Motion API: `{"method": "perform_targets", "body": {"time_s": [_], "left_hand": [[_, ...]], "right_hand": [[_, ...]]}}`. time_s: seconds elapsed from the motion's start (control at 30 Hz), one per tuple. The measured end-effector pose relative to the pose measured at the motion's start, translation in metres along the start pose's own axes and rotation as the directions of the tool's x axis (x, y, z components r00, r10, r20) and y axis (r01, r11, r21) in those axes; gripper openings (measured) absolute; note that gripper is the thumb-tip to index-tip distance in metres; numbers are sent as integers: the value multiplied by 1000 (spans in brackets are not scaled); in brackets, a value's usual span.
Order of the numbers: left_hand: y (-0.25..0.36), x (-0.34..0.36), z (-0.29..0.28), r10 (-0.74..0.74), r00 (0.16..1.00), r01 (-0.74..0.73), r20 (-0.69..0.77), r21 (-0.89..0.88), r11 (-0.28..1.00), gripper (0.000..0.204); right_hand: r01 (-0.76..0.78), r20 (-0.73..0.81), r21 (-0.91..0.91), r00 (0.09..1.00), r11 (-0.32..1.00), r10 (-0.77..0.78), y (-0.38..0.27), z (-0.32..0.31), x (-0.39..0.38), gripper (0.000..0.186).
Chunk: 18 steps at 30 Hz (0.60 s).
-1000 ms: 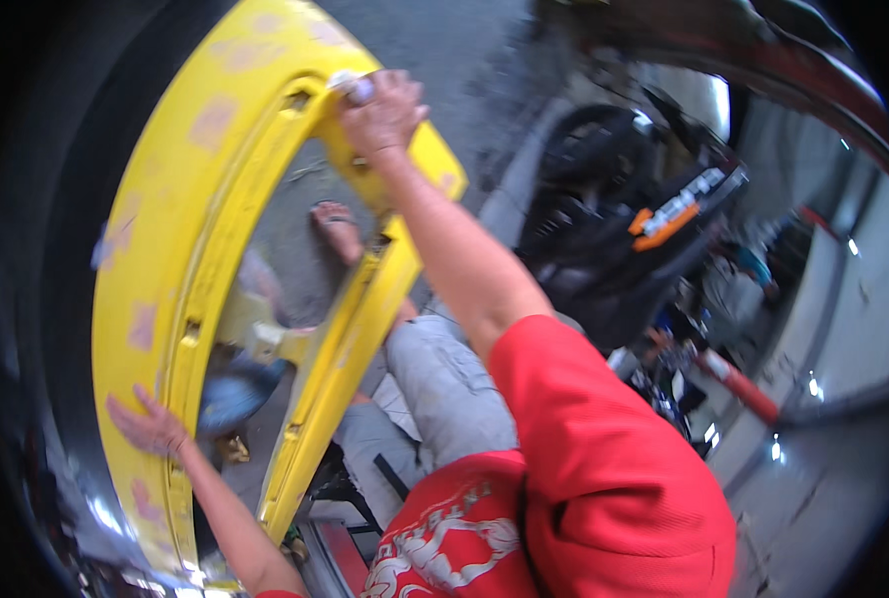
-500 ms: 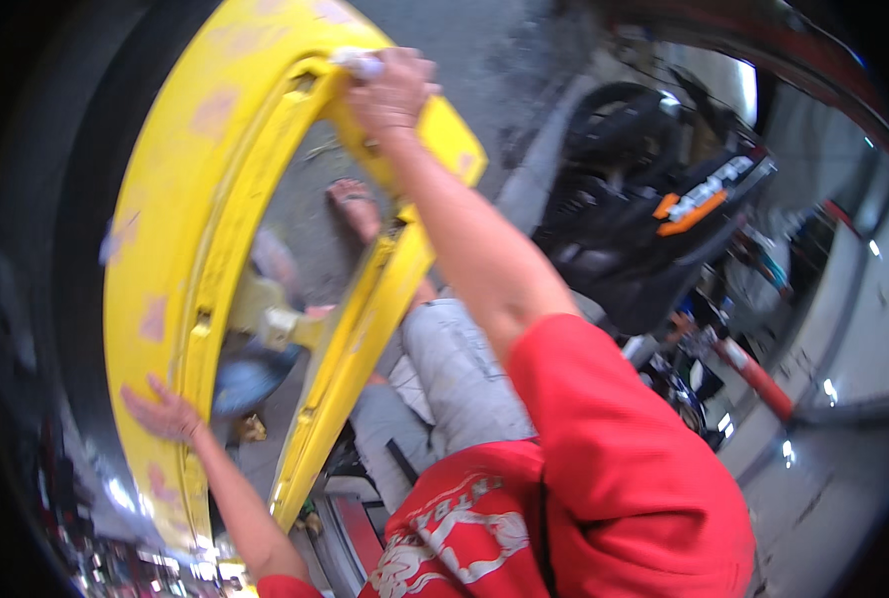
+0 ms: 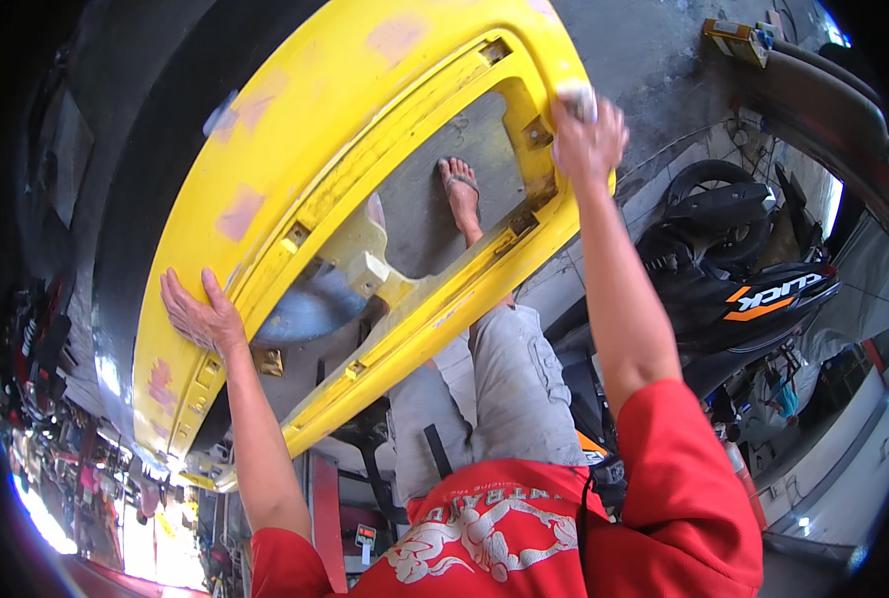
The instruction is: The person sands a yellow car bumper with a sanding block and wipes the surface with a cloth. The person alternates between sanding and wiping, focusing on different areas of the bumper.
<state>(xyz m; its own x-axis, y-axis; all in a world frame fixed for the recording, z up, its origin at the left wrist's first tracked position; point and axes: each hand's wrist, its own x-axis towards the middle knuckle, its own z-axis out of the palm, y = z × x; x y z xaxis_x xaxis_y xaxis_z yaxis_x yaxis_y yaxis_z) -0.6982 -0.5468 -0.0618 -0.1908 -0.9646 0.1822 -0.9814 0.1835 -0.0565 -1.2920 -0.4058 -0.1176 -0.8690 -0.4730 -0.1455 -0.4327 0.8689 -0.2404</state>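
A large yellow car bumper (image 3: pixel 325 115) with dull pinkish patches and a long opening runs diagonally in front of me. My left hand (image 3: pixel 203 314) rests on its outer face near the lower left end, fingers spread, holding nothing. At the far right corner, my right hand (image 3: pixel 592 145) is closed round a small whitish piece (image 3: pixel 577 102) and presses it against the bumper's edge. Blur and the fingers hide what kind of piece it is. Through the opening show a pale bracket (image 3: pixel 369 274) and my sandalled foot (image 3: pixel 461 189).
Black motorcycle parts (image 3: pixel 743 289) with orange and white marks stand at the right. A small yellowish box (image 3: pixel 735 42) sits at the upper right. Black bodywork (image 3: pixel 130 219) curves along the bumper's left side. A bluish rounded object (image 3: pixel 315 304) lies below the opening.
The view has turned, so the bumper appears farther right and tilted more. My right hand has slid a little round the corner toward the right end. My left hand stays on about the same spot.
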Motion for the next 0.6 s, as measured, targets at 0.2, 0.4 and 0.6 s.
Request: {"method": "perform_targets", "body": {"time_s": [0.2, 0.4, 0.6], "left_hand": [[-1, -1, 4, -3, 1000, 3, -14, -6, 1000, 72], [1, -1, 2, -29, 999, 29, -23, -17, 999, 75], [1, -3, 3, -43, 999, 43, -23, -10, 999, 77]], "right_hand": [[-28, 126, -9, 992, 1000, 29, -39, -3, 38, 76], [-183, 75, -19, 980, 983, 184, 40, -21, -60, 67], [-290, 43, 167, 957, 942, 287, 92, -5, -110, 61]]}}
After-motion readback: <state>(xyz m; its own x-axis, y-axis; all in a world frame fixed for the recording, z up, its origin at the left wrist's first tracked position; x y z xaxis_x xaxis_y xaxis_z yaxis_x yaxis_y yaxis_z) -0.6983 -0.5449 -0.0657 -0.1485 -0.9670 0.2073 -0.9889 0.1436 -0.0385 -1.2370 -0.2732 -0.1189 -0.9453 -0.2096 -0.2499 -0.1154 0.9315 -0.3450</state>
